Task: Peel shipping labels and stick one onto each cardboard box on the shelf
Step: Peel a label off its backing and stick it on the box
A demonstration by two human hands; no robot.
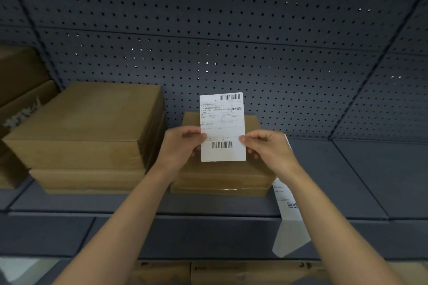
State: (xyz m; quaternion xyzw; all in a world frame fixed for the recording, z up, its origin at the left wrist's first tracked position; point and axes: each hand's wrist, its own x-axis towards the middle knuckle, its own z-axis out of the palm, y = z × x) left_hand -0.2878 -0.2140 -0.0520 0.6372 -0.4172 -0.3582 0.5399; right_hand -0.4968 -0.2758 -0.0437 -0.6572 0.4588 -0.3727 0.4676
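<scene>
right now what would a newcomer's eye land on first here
The white shipping label, upright mid-view, pinched at its side edges by the left hand and right hand. Just behind it sits a small stack of cardboard boxes on the shelf, a larger stack to its left. A strip of labels shows beside the right forearm.

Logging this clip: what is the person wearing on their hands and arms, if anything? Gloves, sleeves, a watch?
Nothing that shows. The left hand and right hand are bare, with no gloves and no ring on the fingers in view. The left forearm and right forearm are bare too, down to the picture's lower edge: no sleeves, watch, bracelet or wristband.
</scene>
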